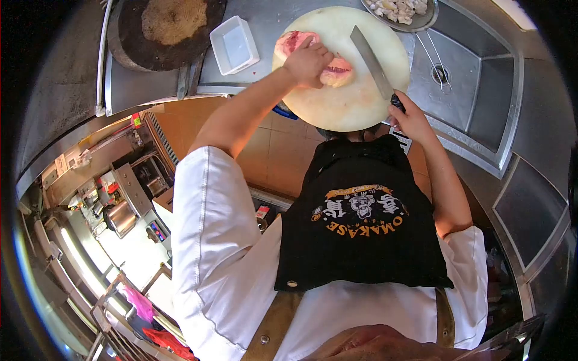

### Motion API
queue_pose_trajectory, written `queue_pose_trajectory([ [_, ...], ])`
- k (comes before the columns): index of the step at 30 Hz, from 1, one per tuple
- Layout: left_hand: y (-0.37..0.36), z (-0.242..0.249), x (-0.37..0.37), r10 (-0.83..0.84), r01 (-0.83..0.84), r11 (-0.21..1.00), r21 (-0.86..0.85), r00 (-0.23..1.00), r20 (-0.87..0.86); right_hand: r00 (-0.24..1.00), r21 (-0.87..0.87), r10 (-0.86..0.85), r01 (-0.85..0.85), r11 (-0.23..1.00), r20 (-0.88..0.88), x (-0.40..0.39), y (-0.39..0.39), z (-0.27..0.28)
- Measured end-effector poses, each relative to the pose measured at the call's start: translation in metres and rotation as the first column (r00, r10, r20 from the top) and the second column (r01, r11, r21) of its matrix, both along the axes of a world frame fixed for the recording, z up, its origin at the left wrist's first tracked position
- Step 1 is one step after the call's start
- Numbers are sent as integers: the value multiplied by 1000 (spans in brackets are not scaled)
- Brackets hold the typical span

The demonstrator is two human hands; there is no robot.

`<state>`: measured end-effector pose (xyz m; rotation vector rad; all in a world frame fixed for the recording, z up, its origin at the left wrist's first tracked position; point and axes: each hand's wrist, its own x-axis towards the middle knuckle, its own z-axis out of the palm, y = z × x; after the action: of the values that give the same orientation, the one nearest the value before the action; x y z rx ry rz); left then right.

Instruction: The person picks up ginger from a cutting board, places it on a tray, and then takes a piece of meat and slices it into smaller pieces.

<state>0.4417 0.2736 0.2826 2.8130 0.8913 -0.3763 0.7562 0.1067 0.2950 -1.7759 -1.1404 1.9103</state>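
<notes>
A round, pale cutting board (337, 111) lies on the steel counter. On it is a piece of raw meat (338, 73), red and pink with pale fat. My left hand (308, 64) grips the meat from above, its fingers curled over the middle and hiding part of it. The fingers of my right hand (414, 118) are wrapped round the black handle of a kitchen knife (372, 63) with a broad blade. The blade slants up and left over the board, to the right of the meat and apart from it.
A white plastic tray (234, 46) stands left of the board, with a large dark wok (129, 36) beyond it. At upper right, a strainer (415, 23) holds pale chopped pieces beside a steel sink (460, 90). A black apron (361, 240) hangs on my front.
</notes>
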Motion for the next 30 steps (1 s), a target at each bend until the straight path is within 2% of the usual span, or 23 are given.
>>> queue_pose_trajectory([
  [2, -24, -4, 7, 173, -173, 983, 59, 985, -1, 997, -39, -46, 44, 998, -65, 9, 0, -12],
  [3, -38, -21, 8, 226, -226, 961, 157, 974, 17, 993, -58, -70, 64, 996, -98, 11, 1, -20],
  [6, -85, -15, 23, 568, -574, 799, 179, 818, 89, 992, 221, -123, 120, 968, 2, 1, -5, -42],
  [7, -96, -18, 25, 594, -604, 763, 230, 796, 116, 994, 277, -89, 67, 958, 66, -3, -3, -39],
  [9, -99, -24, 34, 588, -616, 718, 325, 786, 192, 978, 376, -27, -53, 925, 206, -13, 3, -29],
  [11, -106, -11, 38, 547, -637, 685, 353, 770, 327, 967, 376, 24, -121, 919, 255, -26, 12, -13],
  [14, -88, -4, 17, 359, -499, 861, 101, 737, 573, 943, 384, 76, -204, 900, 324, -31, 22, -9],
  [17, -74, -27, 0, 266, -314, 949, -29, 746, 610, 935, 379, 73, -211, 901, 347, -35, 29, 0],
  [21, -76, -25, 10, 267, -353, 935, 33, 763, 588, 895, 451, 45, -266, 852, 444, -45, 20, 35],
  [24, -78, -26, 11, 266, -346, 938, 27, 767, 584, 841, 405, 117, -370, 836, 528, -53, 9, 71],
  [25, -79, -29, 10, 261, -345, 938, 38, 772, 579, 816, 523, 84, -442, 729, 572, -48, -2, 60],
  [30, -80, -29, 13, 260, -363, 926, 101, 810, 525, 716, 351, 190, -534, 769, 672, -25, -10, 91],
])
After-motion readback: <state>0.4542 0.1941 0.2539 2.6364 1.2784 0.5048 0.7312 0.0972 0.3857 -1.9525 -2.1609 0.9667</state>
